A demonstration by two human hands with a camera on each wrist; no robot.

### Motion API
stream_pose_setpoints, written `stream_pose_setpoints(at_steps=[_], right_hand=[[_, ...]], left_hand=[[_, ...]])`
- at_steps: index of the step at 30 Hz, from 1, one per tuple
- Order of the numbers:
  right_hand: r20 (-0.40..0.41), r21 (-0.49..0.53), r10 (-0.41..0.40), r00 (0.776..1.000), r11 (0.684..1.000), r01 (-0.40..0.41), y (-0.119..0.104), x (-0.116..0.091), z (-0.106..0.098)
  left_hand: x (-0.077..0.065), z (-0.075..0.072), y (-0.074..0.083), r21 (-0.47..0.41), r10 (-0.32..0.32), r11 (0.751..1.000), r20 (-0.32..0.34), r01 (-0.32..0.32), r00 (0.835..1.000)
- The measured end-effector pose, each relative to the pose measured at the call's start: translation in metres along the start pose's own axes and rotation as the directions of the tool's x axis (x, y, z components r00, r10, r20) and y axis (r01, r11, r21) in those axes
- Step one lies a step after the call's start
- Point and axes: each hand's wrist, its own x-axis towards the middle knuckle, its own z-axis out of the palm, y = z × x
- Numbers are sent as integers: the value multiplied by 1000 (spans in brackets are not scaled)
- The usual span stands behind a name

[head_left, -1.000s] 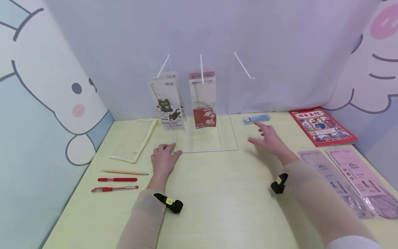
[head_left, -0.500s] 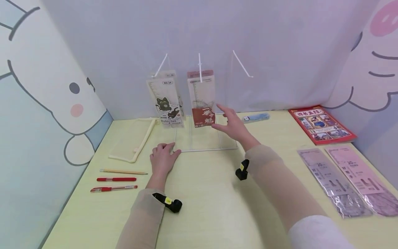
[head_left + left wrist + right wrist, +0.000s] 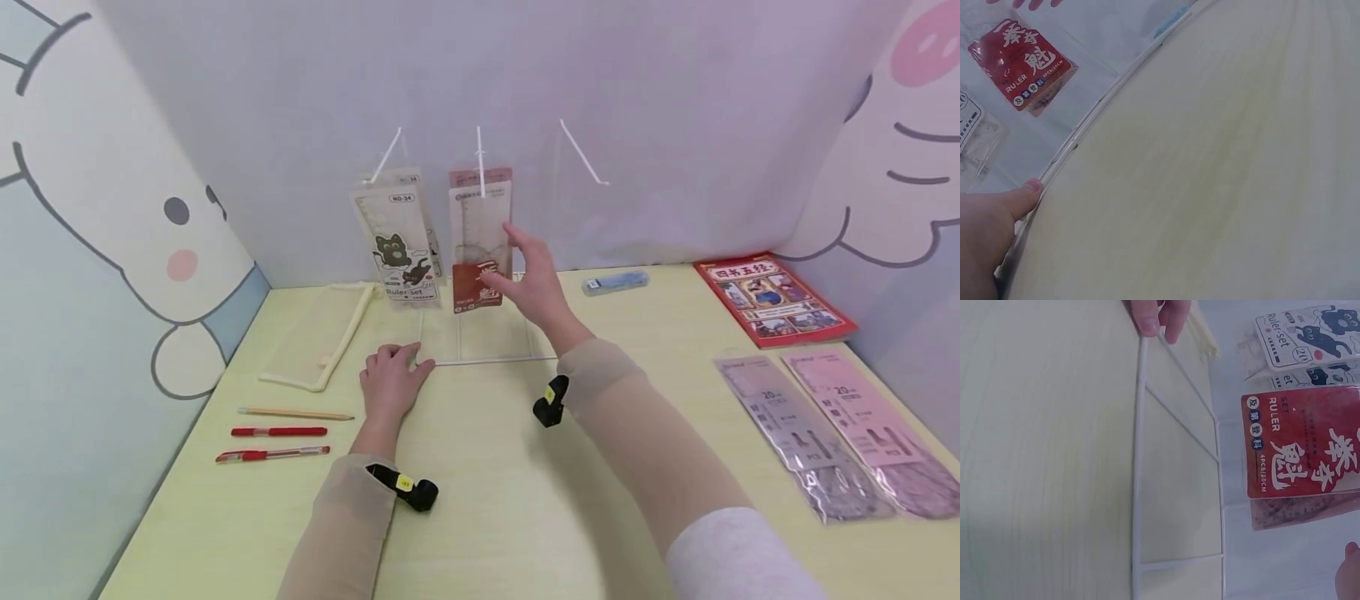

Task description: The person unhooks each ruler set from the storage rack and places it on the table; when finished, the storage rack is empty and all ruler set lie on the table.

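Observation:
A white wire display rack (image 3: 495, 362) stands on the table, with three hooks at its top. My left hand (image 3: 392, 382) holds its front left base corner, thumb and finger about the wire. On the middle hook hang ruler set packages with a red lower part (image 3: 472, 287). Ruler sets with a cat print (image 3: 405, 258) hang from the left hook. My right hand (image 3: 536, 283) is at the red ruler set, index finger by its right edge and thumb over its front in the head view. Its thumb and index finger are spread; whether they touch the package I cannot tell.
Left of the rack lie a clear zip pouch (image 3: 318, 337), a pencil (image 3: 296, 412) and two red pens (image 3: 279, 432). A blue packet (image 3: 615, 283) lies behind right. Farther right are a red book (image 3: 772, 300) and two flat packages, grey (image 3: 795, 425) and pink (image 3: 855, 408).
My right hand has moved left from near the blue packet to the red ruler set. The front red package's lower end has swung slightly left. My left hand stays on the rack.

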Motion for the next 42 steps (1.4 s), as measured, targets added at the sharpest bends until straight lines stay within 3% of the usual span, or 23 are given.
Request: stream_pose_setpoints(at_steps=[11,15,23,32,42], right_hand=[[-31,237,132,991,964,-121,-10,0,1],[-63,232,167,984,961,-148,-11,-3,-2],[-121,253,140,983,962,-106,-16,-7,-10],[-111,218,169,979,966,-142,-24,-15,-19],[-107,183,89,990,981,-68,-25,-27,-34]], left_hand=[[-1,1,1,-12,-4,1000,7,4,1000],[-1,1,1,-11,-4,1000,5,4,1000],[0,2,1,-4,4,1000,-1,-4,1000],[-1,-1,2,0,3,1000,-11,-3,1000],[-1,-1,1,-4,5,1000,-7,-5,1000]])
